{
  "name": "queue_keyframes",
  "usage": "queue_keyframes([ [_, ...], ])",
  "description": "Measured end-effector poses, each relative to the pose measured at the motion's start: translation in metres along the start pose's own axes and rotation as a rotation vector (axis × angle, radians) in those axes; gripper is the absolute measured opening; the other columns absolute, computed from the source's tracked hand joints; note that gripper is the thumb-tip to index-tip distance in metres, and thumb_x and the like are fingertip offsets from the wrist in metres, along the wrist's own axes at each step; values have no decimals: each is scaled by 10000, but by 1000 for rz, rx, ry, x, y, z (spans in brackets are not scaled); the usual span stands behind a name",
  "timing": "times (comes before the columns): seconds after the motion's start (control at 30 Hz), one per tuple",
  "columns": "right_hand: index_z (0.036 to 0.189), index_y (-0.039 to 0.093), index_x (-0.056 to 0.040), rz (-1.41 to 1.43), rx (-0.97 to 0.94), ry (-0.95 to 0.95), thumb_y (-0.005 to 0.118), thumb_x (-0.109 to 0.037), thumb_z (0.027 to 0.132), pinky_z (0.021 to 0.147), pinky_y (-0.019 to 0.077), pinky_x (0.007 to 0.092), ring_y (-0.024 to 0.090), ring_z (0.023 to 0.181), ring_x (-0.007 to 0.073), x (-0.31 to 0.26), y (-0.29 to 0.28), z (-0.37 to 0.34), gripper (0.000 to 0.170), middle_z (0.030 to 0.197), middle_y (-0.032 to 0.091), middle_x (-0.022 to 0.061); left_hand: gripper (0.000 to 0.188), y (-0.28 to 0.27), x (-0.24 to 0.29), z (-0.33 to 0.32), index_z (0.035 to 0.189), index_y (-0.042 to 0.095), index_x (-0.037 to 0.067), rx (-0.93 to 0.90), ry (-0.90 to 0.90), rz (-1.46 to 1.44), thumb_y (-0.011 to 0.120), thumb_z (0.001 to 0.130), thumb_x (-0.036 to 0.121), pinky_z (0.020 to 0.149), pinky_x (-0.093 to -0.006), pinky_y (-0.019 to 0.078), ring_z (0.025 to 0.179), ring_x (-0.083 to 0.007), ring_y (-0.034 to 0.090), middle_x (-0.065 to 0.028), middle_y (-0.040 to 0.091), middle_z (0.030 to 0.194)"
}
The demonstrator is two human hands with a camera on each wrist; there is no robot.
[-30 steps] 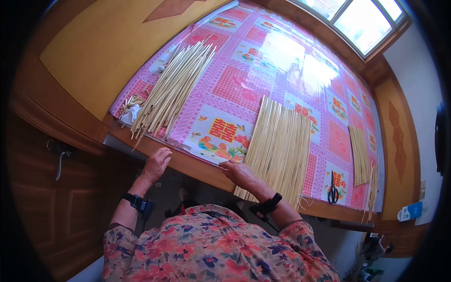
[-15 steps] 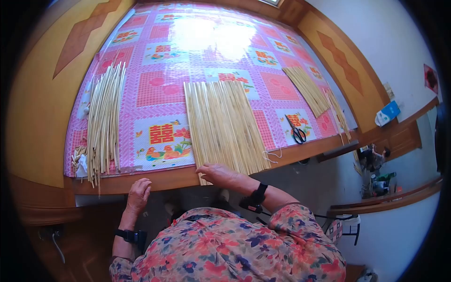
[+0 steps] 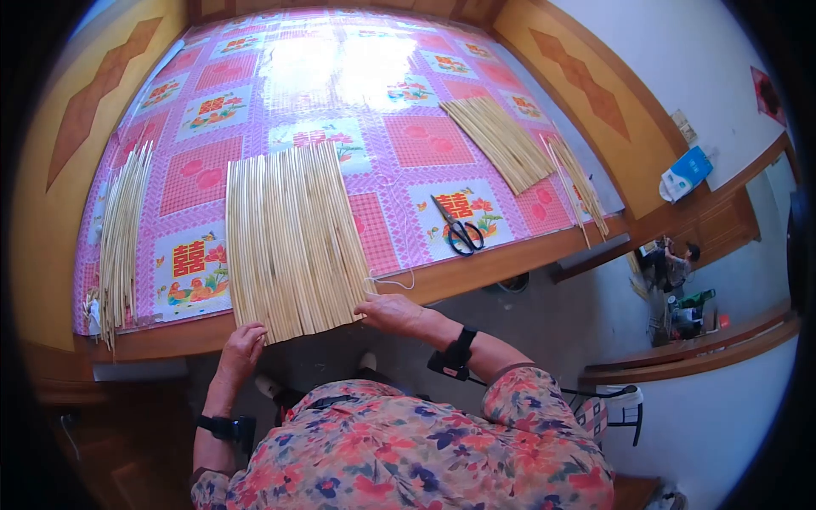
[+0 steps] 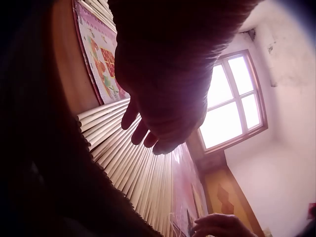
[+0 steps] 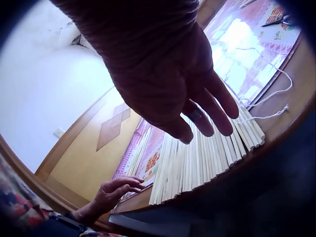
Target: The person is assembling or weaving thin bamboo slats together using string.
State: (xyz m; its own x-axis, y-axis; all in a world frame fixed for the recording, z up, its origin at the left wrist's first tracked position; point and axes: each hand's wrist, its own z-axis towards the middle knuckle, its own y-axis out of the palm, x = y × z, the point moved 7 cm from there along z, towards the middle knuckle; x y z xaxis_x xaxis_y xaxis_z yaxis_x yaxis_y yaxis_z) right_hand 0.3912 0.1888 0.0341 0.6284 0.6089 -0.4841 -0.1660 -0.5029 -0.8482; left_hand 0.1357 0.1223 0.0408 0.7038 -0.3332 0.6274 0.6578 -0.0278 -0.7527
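Observation:
A flat mat of pale sticks [image 3: 293, 242] lies on the patterned table cover, its near end reaching past the table's front edge. My left hand [image 3: 241, 350] is at its near left corner, fingers slightly bent. At the near right corner is my right hand [image 3: 399, 314], fingertips by the stick ends. In the left wrist view the left hand [image 4: 158, 108] hangs over the sticks [image 4: 128, 168] with relaxed fingers. The right wrist view has the right hand [image 5: 173, 89], fingers extended and apart, over the stick ends [image 5: 197, 163]; contact is unclear.
Black-handled scissors [image 3: 459, 228] and white string [image 3: 398, 282] lie right of the mat. A smaller stick mat [image 3: 497, 143] and thin loose sticks [image 3: 578, 183] are farther right. A stick bundle [image 3: 124, 234] lies at left. Another person [image 3: 680, 262] is in the background at right.
The head view has swung to the right. Relative to the mat, my left hand has come to its near left corner and my right hand has moved across to its near right corner.

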Motion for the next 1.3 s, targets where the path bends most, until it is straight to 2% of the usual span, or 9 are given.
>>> queue_keyframes([
  [0.17, 1014, 546, -82, 19, 22, -91, 531, -183, 811, 712, 462, 403, 568, 847, 319, 0, -7, 17, 227, 909, 571, 132, 142, -18, 11, -26, 931, 559, 18, 5, -168, -2, 546, 794, 53, 788, -355, 454, 904, -307, 550, -143, 563, 960],
  [0.3, 1025, 543, -78, 81, 13, -165, 531, -170, 814, 722, 454, 399, 563, 856, 323, -27, -6, 42, 230, 912, 575, 154, 134, -36, -19, -61, 923, 552, 26, 70, -209, 59, 532, 809, 92, 760, -354, 459, 866, -308, 554, -145, 563, 920],
  [0.57, 1013, 569, -64, 76, -82, -171, 558, -172, 810, 735, 458, 373, 577, 840, 305, -120, 3, 134, 231, 916, 587, 146, 136, -129, -111, -124, 916, 562, 4, 496, -461, 25, 528, 814, 87, 755, -317, 450, 867, -278, 563, -134, 572, 918],
  [0.77, 1011, 573, -42, 144, -108, -133, 564, -136, 809, 661, 482, 331, 612, 731, 232, -194, 47, 250, 223, 845, 611, 134, 117, -221, -227, -166, 894, 569, 17, 699, -478, -8, 539, 799, 79, 738, -333, 459, 839, -291, 570, -125, 581, 892],
  [0.87, 980, 581, -29, 239, -190, -3, 564, -134, 808, 619, 484, 327, 615, 660, 205, -221, 60, 300, 202, 794, 624, 135, 117, -258, -258, -173, 890, 574, 22, 709, -474, 56, 545, 784, 65, 744, -329, 457, 848, -285, 565, -122, 577, 902],
  [1.0, 1002, 566, -5, 472, -174, 211, 553, -156, 821, 574, 484, 308, 606, 622, 159, -231, 70, 340, 236, 774, 634, 111, 168, -277, -306, -158, 891, 575, 23, 551, -457, 181, 566, 733, 81, 813, -360, 424, 918, -289, 530, -118, 560, 941],
  [1.2, 1048, 557, -14, 380, -284, 166, 542, -168, 829, 596, 488, 304, 614, 659, 159, -254, 68, 381, 269, 809, 636, 131, 321, -287, -352, -124, 987, 551, 48, 496, -547, 330, 604, 681, 128, 868, -374, 398, 1038, -289, 473, -109, 514, 1084],
  [1.27, 1062, 552, -20, 355, -277, 119, 547, -177, 822, 650, 490, 323, 626, 711, 203, -260, 67, 402, 286, 839, 637, 153, 396, -283, -359, -115, 1059, 518, 69, 387, -605, 455, 603, 678, 133, 905, -429, 363, 1139, -288, 389, -106, 446, 1184],
  [1.3, 1069, 548, -24, 354, -234, 40, 554, -180, 817, 676, 487, 332, 626, 751, 228, -262, 69, 415, 297, 859, 633, 167, 475, -275, -375, -113, 1158, 457, 90, 278, -700, 379, 591, 706, 143, 959, -510, 285, 1241, -288, 268, -94, 363, 1284],
])
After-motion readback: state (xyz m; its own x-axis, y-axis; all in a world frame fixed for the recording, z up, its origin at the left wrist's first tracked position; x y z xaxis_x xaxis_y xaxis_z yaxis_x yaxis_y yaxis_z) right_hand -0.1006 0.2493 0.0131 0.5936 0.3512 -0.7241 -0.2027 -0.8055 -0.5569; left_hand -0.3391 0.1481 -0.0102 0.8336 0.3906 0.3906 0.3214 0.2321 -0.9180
